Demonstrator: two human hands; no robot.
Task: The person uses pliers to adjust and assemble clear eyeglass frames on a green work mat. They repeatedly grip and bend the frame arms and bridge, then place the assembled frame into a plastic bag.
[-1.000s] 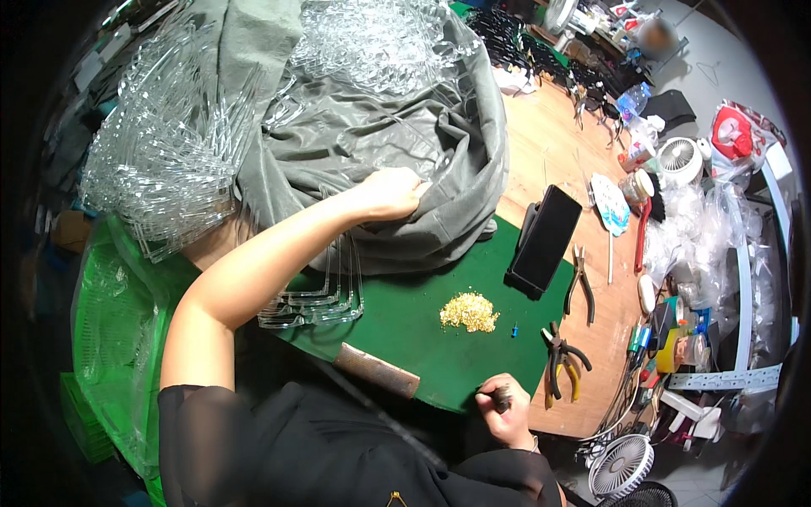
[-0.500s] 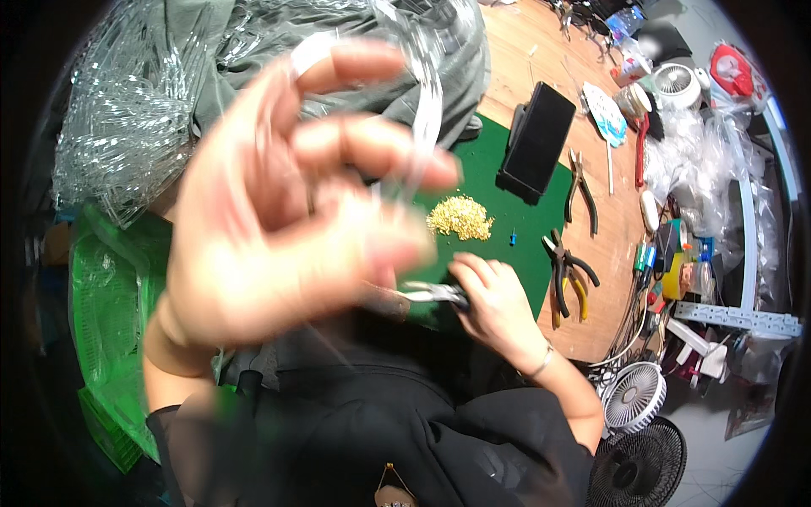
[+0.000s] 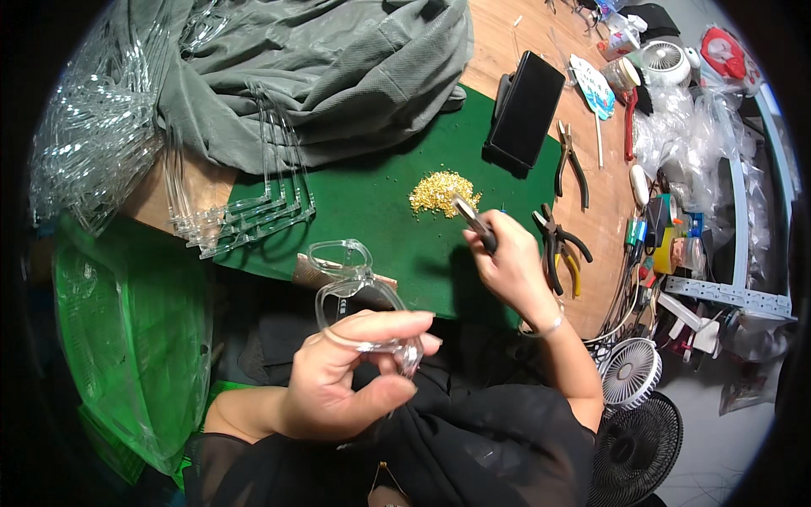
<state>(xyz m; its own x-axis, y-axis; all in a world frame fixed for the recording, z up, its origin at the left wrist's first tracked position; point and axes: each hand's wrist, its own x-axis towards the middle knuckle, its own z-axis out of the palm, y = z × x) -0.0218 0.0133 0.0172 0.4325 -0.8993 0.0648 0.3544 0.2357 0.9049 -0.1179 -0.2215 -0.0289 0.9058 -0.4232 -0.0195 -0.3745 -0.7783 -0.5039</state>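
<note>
In my left hand (image 3: pixel 338 380) is a clear plastic eyeglass frame (image 3: pixel 363 275), pinched between thumb and fingers near the front edge of the green mat (image 3: pixel 372 190). My right hand (image 3: pixel 511 262) grips a pair of pliers (image 3: pixel 476 221), their jaws pointing to the far left. The jaw tips reach the right side of a pile of tiny gold metal pieces (image 3: pixel 438 193). Whether the jaws hold a piece is too small to tell. Several clear frames with long temples (image 3: pixel 258 230) lie lined up at the mat's left end.
A grey cloth (image 3: pixel 329 93) and a heap of clear frames (image 3: pixel 84 152) lie at the far left. A black phone (image 3: pixel 532 110) leans on its stand, with pliers (image 3: pixel 573 165) and more pliers (image 3: pixel 553 245) to its right. A green basket (image 3: pixel 127 338) stands left.
My left hand has come down from close to the camera, and the eyeglass frame now shows plainly. My right hand has moved the pliers away from me to the gold pile.
</note>
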